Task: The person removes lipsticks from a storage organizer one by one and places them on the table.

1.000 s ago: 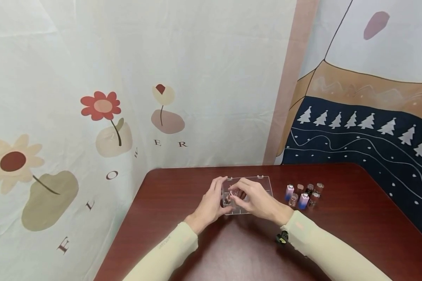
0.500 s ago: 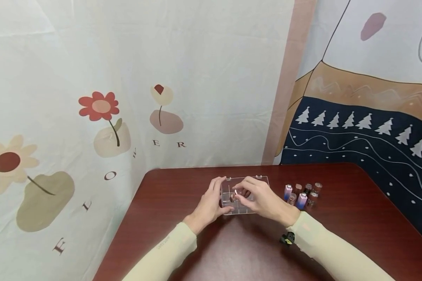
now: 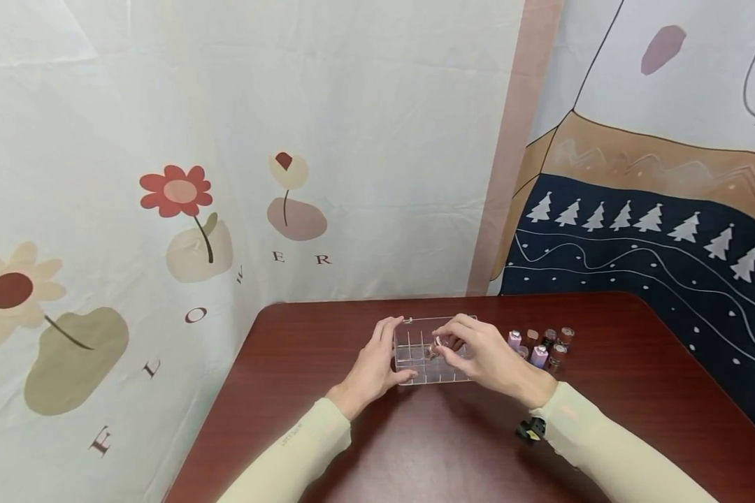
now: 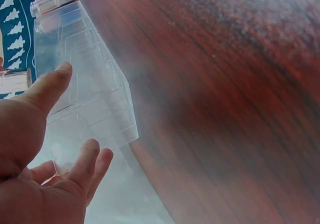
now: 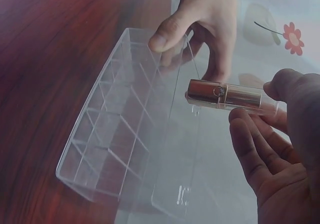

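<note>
My right hand (image 3: 487,353) pinches a lipstick (image 5: 225,95) with a shiny copper-coloured end and a clear end. The tube hangs over a clear plastic compartment box (image 3: 415,374), apart from its dividers in the right wrist view. Around the left end of that box my left hand (image 3: 371,356) holds on, thumb at the near edge and fingers towards the back. In the left wrist view the thumb (image 4: 55,84) lies against the clear wall. The right hand hides part of the box in the head view.
Several lipsticks stand grouped right of the box, among them a pink-and-blue tube (image 3: 539,356) and a brown-topped one (image 3: 567,335). They stand on the reddish-brown table (image 3: 327,328). Behind its far edge hangs a pale printed cloth (image 3: 403,175).
My right hand has moved to the right over the box, carrying the lipstick away from the left end. The left hand stays at the box.
</note>
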Action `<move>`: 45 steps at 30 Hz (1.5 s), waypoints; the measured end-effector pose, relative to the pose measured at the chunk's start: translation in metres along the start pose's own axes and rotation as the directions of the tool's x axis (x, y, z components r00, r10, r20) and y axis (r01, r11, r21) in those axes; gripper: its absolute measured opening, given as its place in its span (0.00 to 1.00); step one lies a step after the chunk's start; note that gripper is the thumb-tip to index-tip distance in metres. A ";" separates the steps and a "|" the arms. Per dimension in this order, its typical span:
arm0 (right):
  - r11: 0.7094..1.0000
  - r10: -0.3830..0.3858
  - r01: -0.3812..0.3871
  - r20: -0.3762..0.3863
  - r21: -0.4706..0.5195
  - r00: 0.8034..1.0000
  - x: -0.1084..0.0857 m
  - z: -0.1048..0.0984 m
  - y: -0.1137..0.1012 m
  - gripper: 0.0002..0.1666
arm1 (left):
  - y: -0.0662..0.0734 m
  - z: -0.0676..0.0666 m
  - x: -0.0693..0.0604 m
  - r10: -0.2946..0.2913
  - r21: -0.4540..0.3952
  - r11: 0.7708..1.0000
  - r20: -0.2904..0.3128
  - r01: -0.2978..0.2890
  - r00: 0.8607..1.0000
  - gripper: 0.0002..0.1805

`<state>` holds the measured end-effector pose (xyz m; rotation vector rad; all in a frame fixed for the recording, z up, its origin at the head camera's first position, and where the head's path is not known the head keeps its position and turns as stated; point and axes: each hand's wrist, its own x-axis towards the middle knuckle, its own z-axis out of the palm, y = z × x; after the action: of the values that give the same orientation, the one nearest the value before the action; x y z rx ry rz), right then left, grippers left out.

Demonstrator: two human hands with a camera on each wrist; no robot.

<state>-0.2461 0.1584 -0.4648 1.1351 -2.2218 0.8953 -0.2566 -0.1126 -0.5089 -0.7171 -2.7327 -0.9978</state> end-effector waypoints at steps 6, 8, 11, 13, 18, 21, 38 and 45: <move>1.000 0.024 -0.024 -0.004 -0.005 1.000 -0.006 -0.010 0.003 0.18 | -0.001 0.001 0.001 0.004 -0.003 1.000 -0.009 -0.004 1.000 0.62; 0.999 0.041 -0.041 -0.001 -0.012 0.999 -0.009 -0.013 0.003 0.18 | -0.001 0.001 0.001 0.002 0.000 1.000 -0.008 -0.002 1.000 0.62; 0.999 0.047 -0.047 -0.003 -0.018 0.999 -0.013 -0.019 0.003 0.19 | 0.000 0.001 0.000 -0.003 0.004 1.000 -0.002 0.003 1.000 0.62; 0.999 0.043 -0.043 -0.015 -0.030 0.999 -0.017 -0.022 0.004 0.19 | 0.000 0.001 -0.001 -0.006 0.006 1.000 0.002 0.006 1.000 0.62; 0.997 0.055 -0.056 -0.039 -0.046 0.998 -0.026 -0.028 0.007 0.20 | 0.000 0.001 -0.003 -0.009 -0.005 1.000 0.006 0.009 1.000 0.62; 0.995 0.076 -0.079 -0.042 -0.063 0.996 -0.030 -0.033 0.009 0.21 | 0.000 0.000 -0.003 -0.010 -0.003 1.000 0.006 0.010 1.000 0.62; 0.980 0.142 -0.154 -0.100 -0.127 0.985 -0.046 -0.065 0.016 0.23 | 0.002 -0.001 -0.002 -0.002 -0.003 1.000 0.001 0.002 1.000 0.62; 0.974 0.155 -0.174 -0.135 -0.144 0.979 -0.050 -0.077 0.020 0.26 | 0.002 -0.001 -0.002 -0.010 -0.004 1.000 0.001 0.010 1.000 0.62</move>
<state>-0.2263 0.2501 -0.4536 0.8121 -2.2641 0.8178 -0.2542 -0.1127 -0.5080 -0.7056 -2.7384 -1.0052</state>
